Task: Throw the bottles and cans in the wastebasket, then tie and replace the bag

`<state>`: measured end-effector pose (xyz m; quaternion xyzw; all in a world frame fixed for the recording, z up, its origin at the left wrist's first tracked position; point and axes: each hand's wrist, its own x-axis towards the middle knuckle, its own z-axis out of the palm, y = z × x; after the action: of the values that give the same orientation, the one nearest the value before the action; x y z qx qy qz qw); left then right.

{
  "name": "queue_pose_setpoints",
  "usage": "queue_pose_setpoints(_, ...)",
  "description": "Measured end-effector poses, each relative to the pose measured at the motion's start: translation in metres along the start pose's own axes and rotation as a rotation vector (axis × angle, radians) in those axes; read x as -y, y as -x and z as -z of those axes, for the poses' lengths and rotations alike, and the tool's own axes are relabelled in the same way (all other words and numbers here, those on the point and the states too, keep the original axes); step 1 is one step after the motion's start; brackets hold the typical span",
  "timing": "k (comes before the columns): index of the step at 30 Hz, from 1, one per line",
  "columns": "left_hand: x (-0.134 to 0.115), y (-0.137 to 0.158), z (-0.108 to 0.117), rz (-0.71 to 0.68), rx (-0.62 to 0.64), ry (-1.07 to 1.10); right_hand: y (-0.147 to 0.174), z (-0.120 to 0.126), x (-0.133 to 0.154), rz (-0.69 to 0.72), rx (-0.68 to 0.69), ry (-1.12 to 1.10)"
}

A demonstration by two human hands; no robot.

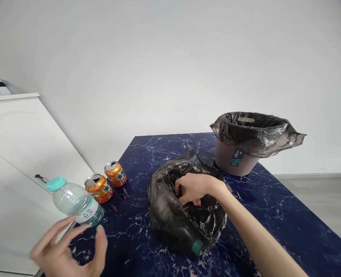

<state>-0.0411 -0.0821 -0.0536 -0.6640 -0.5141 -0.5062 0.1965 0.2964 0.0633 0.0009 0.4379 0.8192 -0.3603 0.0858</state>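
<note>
My right hand [196, 187] is inside the mouth of a black plastic garbage bag [164, 207], its fingers bent and the thumb apart from the index finger. I see nothing held in it, though some fingertips are partly hidden. Through the thin plastic shows a bottle with a green cap [197, 246], lying low in the bag. My left hand [72, 246] is open, thumb and fingers spread, just in front of a clear plastic bottle [75, 200] with a turquoise cap and white label. Beside that bottle stand two orange drink cans, one nearer [99, 189] and one farther [116, 175].
At the back right of the dark blue marbled table [159, 150] stands a brownish trash bin [231, 157], lined with another black bag [257, 134]. A white cabinet [23, 161] adjoins the left side. Behind is a plain white wall [170, 69].
</note>
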Motion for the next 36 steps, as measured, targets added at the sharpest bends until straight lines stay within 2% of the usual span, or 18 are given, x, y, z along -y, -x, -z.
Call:
queue_pose_setpoints(1, -0.015, -0.006, -0.003, -0.047, -0.01, -0.061, 0.003, -0.001, 0.003, -0.009, 0.015, -0.004)
queue_pose_setpoints(2, -0.03, -0.012, -0.007, -0.124, 0.045, -0.045, 0.005, -0.001, 0.007, -0.016, 0.028, -0.005)
queue_pose_setpoints(6, -0.077, -0.033, -0.028, -0.336, 0.385, 0.201, 0.014, -0.007, 0.033, -0.045, 0.097, 0.037)
queue_pose_setpoints(9, -0.094, -0.047, -0.048, -0.445, 0.61, 0.315, 0.019, -0.013, 0.054, -0.057, 0.087, 0.137)
queue_pose_setpoints(11, -0.099, -0.056, -0.061, -0.48, 0.678, 0.328, 0.021, -0.016, 0.063, -0.041, 0.039, 0.194)
queue_pose_setpoints(16, -0.091, -0.063, -0.076, -0.47, 0.773, 0.238, 0.022, -0.019, 0.064, -0.062, 0.034, 0.343)
queue_pose_setpoints(21, -0.072, -0.051, -0.066, -0.492, 0.804, 0.196, 0.012, -0.023, 0.06, -0.007, 0.046, 0.478)
queue_pose_setpoints(25, -0.06, -0.043, -0.056, -0.549, 0.817, 0.209, 0.002, -0.027, 0.055, 0.021, 0.13, 0.427)
queue_pose_setpoints(27, -0.056, -0.041, -0.053, -0.546, 0.832, 0.206, 0.001, -0.026, 0.049, 0.025, 0.08, 0.364)
queue_pose_setpoints(31, -0.051, -0.044, -0.049, -0.488, 0.866, 0.143, 0.01, -0.016, 0.034, 0.051, -0.125, 0.252)
queue_pose_setpoints(34, -0.053, -0.05, -0.048, -0.46, 0.81, 0.052, 0.022, -0.009, 0.031, 0.077, -0.168, 0.222)
queue_pose_setpoints(36, -0.059, -0.055, -0.05, -0.451, 0.74, 0.004, 0.03, -0.006, 0.036, 0.041, -0.172, 0.264)
